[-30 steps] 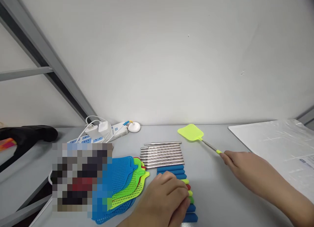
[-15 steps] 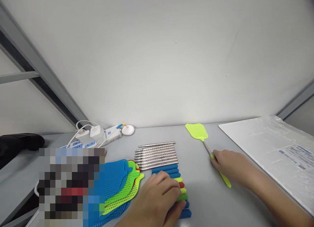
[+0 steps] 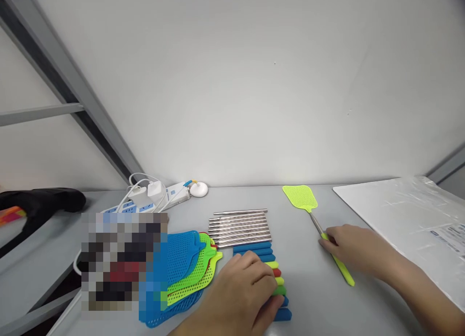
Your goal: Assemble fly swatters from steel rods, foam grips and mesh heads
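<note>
My right hand (image 3: 347, 246) is closed round the upper end of the yellow-green handle of a fly swatter (image 3: 301, 197). The swatter lies slanted on the table, its mesh head toward the wall. My left hand (image 3: 245, 287) rests over a row of coloured handles (image 3: 254, 248), blue, yellow, red and green. Its fingers are bent and close together; what they grip, if anything, is hidden. Behind the row lie several metal rods (image 3: 240, 229) side by side. To its left is an overlapping pile of perforated swatter heads (image 3: 181, 256) in blue, green, yellow and red.
A power strip (image 3: 147, 206) with white plugs and cables sits at the back left, beside a round white device (image 3: 198, 189). A white plastic-wrapped board (image 3: 395, 205) covers the right side. A black object (image 3: 54, 200) stands far left. Part of the left foreground is pixelated.
My right hand has drawn back toward me, bringing the swatter from a flatter slant to a steeper one, with its handle now showing below the hand. My left hand stays on the handles.
</note>
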A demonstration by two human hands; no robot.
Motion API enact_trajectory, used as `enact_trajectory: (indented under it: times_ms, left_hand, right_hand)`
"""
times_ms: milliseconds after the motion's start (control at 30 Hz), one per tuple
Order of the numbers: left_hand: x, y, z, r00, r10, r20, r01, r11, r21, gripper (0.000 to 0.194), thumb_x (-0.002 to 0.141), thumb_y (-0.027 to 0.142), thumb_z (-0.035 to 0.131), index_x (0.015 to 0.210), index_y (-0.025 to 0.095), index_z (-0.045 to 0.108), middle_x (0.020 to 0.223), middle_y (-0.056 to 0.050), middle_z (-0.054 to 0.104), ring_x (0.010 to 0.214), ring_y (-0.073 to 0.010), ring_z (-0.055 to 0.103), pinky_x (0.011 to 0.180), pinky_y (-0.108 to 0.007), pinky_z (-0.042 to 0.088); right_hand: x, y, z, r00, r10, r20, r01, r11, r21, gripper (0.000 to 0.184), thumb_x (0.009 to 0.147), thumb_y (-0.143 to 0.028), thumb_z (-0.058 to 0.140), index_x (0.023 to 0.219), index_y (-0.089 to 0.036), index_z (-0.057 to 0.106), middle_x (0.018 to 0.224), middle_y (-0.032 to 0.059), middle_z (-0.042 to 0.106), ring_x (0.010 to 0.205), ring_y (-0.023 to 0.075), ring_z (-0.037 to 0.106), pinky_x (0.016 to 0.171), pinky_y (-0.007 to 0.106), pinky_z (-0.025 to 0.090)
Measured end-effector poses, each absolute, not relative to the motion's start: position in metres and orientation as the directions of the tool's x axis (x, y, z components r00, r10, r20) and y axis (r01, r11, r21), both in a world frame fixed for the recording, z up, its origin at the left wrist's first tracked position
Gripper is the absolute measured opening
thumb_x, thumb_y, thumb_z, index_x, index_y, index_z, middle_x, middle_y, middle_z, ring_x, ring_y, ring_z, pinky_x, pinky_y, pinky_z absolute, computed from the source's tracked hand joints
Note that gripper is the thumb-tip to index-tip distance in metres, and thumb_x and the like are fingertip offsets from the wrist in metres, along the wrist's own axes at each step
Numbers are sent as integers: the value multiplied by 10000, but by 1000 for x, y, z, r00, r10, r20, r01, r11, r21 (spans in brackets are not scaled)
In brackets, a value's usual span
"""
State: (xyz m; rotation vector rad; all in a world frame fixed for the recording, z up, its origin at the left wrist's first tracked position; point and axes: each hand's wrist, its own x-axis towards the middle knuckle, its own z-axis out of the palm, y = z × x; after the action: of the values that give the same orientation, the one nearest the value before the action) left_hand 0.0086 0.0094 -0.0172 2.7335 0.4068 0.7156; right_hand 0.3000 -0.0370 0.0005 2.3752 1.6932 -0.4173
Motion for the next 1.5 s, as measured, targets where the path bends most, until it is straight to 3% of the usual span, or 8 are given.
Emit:
enact_trajectory:
  times_ms: [200, 533, 867, 1000, 1167, 1333, 1433, 1500]
  left_hand:
    - [6, 6, -19, 840, 336, 426, 225, -930, 290, 130, 899, 326, 603, 891, 197, 599, 912, 8, 681, 829, -180, 540, 692, -326, 393]
    - [12, 1, -37, 818, 91, 567, 119, -993, -12, 253, 919, 392, 566, 767, 192, 586, 787, -2, 614, 760, -178, 521, 553, -311, 265]
    - [7, -5, -30, 878, 67, 474, 73, -997, 8, 140, 805, 103, 633, 718, 208, 601, 789, -25, 584, 747, -206, 509, 550, -303, 273]
    - [2, -5, -20, 904, 85, 420, 95, -995, -4, 139, 837, 144, 613, 714, 194, 572, 789, -34, 556, 742, -198, 488, 556, -316, 268]
    - [-4, 4, -13, 921, 181, 345, 180, -983, 35, 262, 862, 449, 614, 762, 209, 582, 755, -8, 541, 747, -197, 473, 550, -336, 268]
    - [-3, 3, -3, 946, 212, 245, 213, -977, 22, 245, 834, 441, 666, 792, 206, 607, 804, -5, 550, 763, -173, 492, 549, -317, 297]
    - [2, -6, 2, 958, 192, 213, 194, -981, 13, 235, 817, 430, 690, 794, 208, 616, 893, -13, 547, 774, -168, 507, 586, -316, 363]
    - [6, -12, 3, 964, 187, 190, 189, -982, 3, 243, 821, 430, 689, 787, 201, 617, 903, -18, 537, 788, -170, 513, 623, -317, 398]
  right_hand:
    - [286, -25, 8, 354, 924, -149, 935, -344, 88, 456, 957, -564, 276, 712, -236, 477, 670, 53, 636, 615, 254, 614, 513, 337, 310]
    - [196, 89, 20, -292, 956, -35, 954, 288, -87, 213, 947, -352, 434, 877, -230, 594, 867, 36, 694, 695, 186, 609, 545, 277, 331]
    - [162, 138, 4, -480, 872, -95, 875, 467, -129, 186, 893, -321, 517, 830, -220, 659, 814, 40, 702, 660, 167, 618, 552, 256, 370]
    - [168, 132, 10, -415, 910, 8, 907, 415, -74, 118, 863, -243, 532, 828, -174, 621, 838, 96, 688, 694, 208, 618, 577, 284, 370]
    - [197, 88, 45, -222, 949, 226, 966, 246, -85, 136, 920, -254, 453, 999, -185, 539, 886, 75, 676, 670, 192, 595, 587, 292, 392]
    - [222, 19, 50, 66, 802, 594, 799, 314, -513, 78, 905, -260, 493, 977, -233, 496, 900, 30, 665, 719, 167, 630, 600, 273, 464]
    - [232, -12, 30, 297, 740, 603, 503, 415, -758, 79, 941, -310, 454, 940, -236, 481, 819, 1, 635, 569, 128, 580, 553, 281, 484]
    - [238, -25, 18, 387, 744, 545, 338, 436, -834, 105, 943, -333, 456, 923, -236, 489, 762, -21, 607, 503, 114, 524, 489, 268, 460]
